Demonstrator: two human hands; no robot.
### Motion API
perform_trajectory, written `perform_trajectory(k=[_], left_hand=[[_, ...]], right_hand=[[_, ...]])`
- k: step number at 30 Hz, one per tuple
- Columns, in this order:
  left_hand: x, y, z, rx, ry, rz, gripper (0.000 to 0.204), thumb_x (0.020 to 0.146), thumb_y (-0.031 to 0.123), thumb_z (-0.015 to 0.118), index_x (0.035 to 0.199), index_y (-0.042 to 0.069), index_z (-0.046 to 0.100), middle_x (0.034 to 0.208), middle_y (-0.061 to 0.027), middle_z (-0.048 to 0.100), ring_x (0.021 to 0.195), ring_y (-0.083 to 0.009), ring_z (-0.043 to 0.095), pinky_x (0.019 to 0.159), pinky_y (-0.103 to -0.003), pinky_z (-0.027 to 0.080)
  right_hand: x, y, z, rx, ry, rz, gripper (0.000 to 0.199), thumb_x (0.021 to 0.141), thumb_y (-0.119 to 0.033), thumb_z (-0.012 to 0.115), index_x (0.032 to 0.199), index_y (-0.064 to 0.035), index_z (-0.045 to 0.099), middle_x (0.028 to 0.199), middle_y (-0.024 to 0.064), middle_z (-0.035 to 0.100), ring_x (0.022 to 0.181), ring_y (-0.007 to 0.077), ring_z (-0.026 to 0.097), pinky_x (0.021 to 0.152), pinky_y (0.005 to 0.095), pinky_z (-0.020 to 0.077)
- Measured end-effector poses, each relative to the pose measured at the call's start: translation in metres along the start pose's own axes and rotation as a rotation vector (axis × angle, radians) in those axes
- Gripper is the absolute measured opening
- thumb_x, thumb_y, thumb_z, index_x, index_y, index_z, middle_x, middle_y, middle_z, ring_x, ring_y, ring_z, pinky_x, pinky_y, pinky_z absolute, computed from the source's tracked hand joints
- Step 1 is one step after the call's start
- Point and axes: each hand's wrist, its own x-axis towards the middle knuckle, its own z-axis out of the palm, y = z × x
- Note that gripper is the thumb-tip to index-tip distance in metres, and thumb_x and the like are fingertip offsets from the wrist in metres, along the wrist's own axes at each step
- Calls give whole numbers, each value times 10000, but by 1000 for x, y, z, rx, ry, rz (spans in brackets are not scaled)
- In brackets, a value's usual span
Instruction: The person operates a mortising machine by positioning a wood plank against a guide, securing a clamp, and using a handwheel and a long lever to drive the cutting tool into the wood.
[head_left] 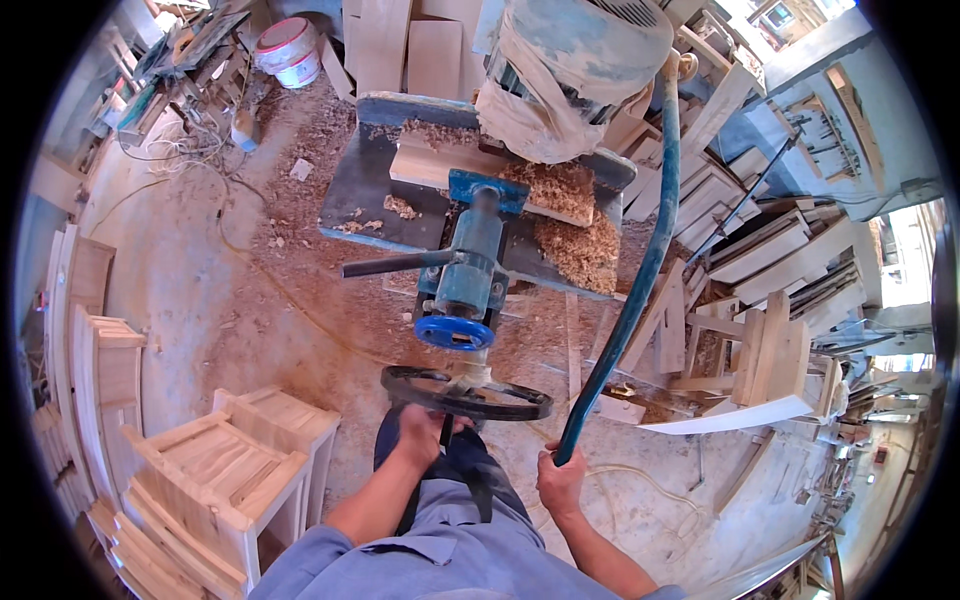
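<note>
My right hand point(560, 482) is wrapped round the lower end of a long blue-green lever point(652, 250), which curves up to the machine's motor head point(585, 50). My left hand point(422, 436), slightly blurred, closes on the black crank handle point(446, 432) of a large dark handwheel point(530, 403). Ahead of it, a clamp point(468, 270) with a smaller blue handwheel point(453, 333) and a side bar presses its plate against a pale wooden workpiece point(425, 163) on the machine table point(350, 185). Wood shavings point(580, 250) lie over the workpiece's right part; the cutting tool is hidden beneath the cloth-draped motor.
Wooden frames point(240, 450) are stacked at the near left. On the right lean many boards and a chair-like wooden piece point(770, 350). A hose point(270, 275) crosses the dusty floor at left. A white bucket point(290, 52) stands at the far left, near planks point(435, 60).
</note>
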Motion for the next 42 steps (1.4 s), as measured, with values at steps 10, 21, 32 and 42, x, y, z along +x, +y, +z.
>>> perform_trajectory(k=[10, 21, 32, 42], left_hand=[[4, -46, -19, 340, -68, -99, 345, 1032, 301, 332, 808, 101, 501, 527, -8, 359, 374, -147, 325, 369, -321, 255], [34, -64, -42, 122, 32, 5, 424, 1002, 468, 439, 1005, 81, 611, 752, -87, 627, 649, -227, 612, 568, -391, 501], [121, 84, -77, -288, 43, -215, 204, 825, 43, 518, 1014, -28, 488, 800, -153, 549, 787, -304, 632, 745, -493, 567], [43, 79, -38, -46, 33, 293, 180, 791, -11, 504, 964, 38, 500, 721, -89, 484, 622, -208, 535, 526, -347, 445]], right_hand=[[8, 23, 5, 18, -17, -142, 142, 874, -54, 643, 984, -11, 564, 616, 14, 520, 434, 117, 516, 410, 288, 415], [0, -4, 0, 3, 18, -9, 142, 826, -73, 695, 946, -25, 636, 698, 51, 568, 628, 157, 559, 612, 324, 465], [-3, -4, 2, 40, 1, 6, 143, 826, -56, 687, 946, -17, 619, 687, 34, 541, 610, 142, 520, 600, 310, 447], [-8, -10, 12, 13, 10, 6, 146, 828, -65, 689, 947, -14, 621, 686, 46, 554, 614, 157, 544, 606, 325, 458]])
